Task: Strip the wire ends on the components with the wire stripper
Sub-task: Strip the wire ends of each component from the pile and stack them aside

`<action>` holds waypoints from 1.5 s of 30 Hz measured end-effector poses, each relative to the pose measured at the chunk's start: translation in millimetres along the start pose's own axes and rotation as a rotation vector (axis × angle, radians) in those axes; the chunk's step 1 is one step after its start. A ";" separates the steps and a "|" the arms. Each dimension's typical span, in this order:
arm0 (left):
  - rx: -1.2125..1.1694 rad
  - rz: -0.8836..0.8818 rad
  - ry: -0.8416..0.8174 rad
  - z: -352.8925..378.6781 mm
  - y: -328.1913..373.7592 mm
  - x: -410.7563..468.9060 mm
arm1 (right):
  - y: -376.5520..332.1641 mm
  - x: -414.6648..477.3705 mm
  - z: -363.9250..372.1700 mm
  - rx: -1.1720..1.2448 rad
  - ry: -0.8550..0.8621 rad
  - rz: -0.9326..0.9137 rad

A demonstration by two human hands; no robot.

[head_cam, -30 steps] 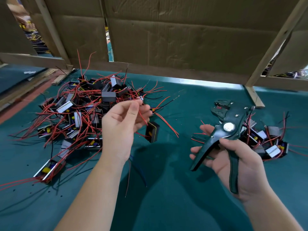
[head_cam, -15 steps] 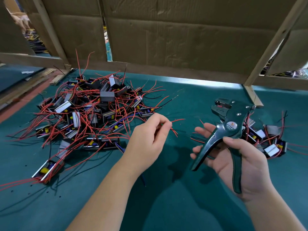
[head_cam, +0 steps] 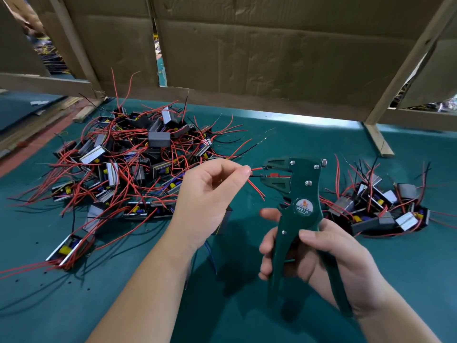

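left hand [head_cam: 210, 196] pinching wire [head_cam: 257, 168], tip in wire stripper [head_cam: 303, 191]

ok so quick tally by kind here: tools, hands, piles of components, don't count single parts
wire stripper: 1
hands: 2, left hand pinching a red wire, right hand gripping the stripper
piles of components: 2, large pile, small pile
total: 5
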State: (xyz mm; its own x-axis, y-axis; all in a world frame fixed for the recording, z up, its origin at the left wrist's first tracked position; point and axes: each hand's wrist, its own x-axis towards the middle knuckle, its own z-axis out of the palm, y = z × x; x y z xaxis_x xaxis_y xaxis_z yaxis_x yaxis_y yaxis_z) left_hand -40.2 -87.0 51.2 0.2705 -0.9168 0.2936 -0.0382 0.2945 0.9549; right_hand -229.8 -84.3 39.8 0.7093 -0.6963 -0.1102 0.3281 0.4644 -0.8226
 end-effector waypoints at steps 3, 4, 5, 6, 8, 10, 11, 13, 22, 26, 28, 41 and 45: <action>-0.104 -0.113 -0.034 1.2 2.5 -1.1 | 1.7 1.5 1.6 -0.006 0.001 0.004; -0.156 -0.153 -0.052 1.4 2.3 -0.8 | 2.5 1.8 2.1 -0.009 -0.003 -0.001; -0.191 -0.176 -0.067 0.9 1.7 -0.6 | 3.8 2.1 3.0 0.001 -0.008 -0.013; -0.197 -0.178 -0.075 0.5 1.6 -0.6 | 5.0 2.5 4.2 0.025 -0.015 -0.034; -0.116 -0.118 -0.073 0.9 1.1 -1.3 | 6.6 3.1 7.0 0.091 -0.017 -0.118; 0.058 -0.009 -0.087 2.7 -1.3 -4.0 | 6.1 3.5 8.3 0.131 0.001 -0.215; 0.132 0.042 -0.109 4.5 -3.1 -6.0 | 5.2 3.5 8.3 0.138 0.007 -0.250; 0.210 0.100 -0.154 8.6 -6.2 -10.7 | 3.5 2.8 7.2 0.134 0.009 -0.285; 0.466 0.256 -0.130 7.6 -10.1 -10.9 | 3.7 1.6 4.0 0.084 0.086 -0.249; 0.139 0.111 -0.031 11.4 -8.0 -7.3 | 2.5 -0.4 3.6 0.060 0.067 -0.252; -0.085 0.018 -0.005 9.2 -5.5 -3.9 | 1.1 -0.5 3.1 0.056 0.074 -0.242; 0.001 0.000 -0.114 -3.8 -2.6 -1.3 | -0.6 -3.6 4.8 -0.058 -0.033 0.036; 0.042 0.024 -0.132 -5.6 0.2 -1.4 | -1.3 -4.1 5.3 -0.063 0.012 0.049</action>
State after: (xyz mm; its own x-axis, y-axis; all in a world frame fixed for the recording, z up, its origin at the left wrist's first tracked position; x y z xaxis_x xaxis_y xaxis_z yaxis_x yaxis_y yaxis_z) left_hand -35.2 -84.1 50.7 0.1398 -0.9380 0.3173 -0.0843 0.3080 0.9476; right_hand -229.8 -79.1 44.3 0.7160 -0.6800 -0.1578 0.2527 0.4632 -0.8495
